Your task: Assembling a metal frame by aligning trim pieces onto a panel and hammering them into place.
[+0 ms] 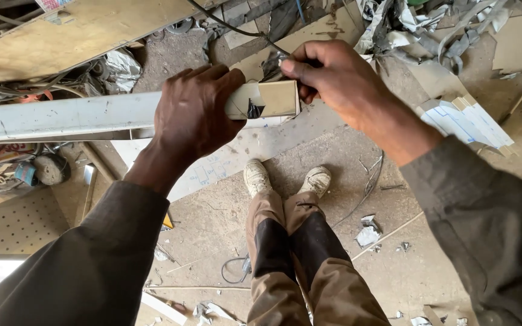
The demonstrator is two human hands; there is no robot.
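My left hand [193, 113] grips a long pale metal profile [61, 118] that runs in from the left edge. Its right end [279, 98] is beige, with a torn patch of white protective film and a dark spot. My right hand [333, 75] pinches something small at the upper right corner of that end; what the fingers hold is hidden. Both hands hover above my legs and shoes [285, 180], which stand on a dusty floor.
A wooden board [80, 33] lies at the top left with cables over it. A stack of cut beige strips [466, 118] sits at the right. Scraps of film and wire litter the floor [370, 232]. A perforated panel [16, 223] lies at the lower left.
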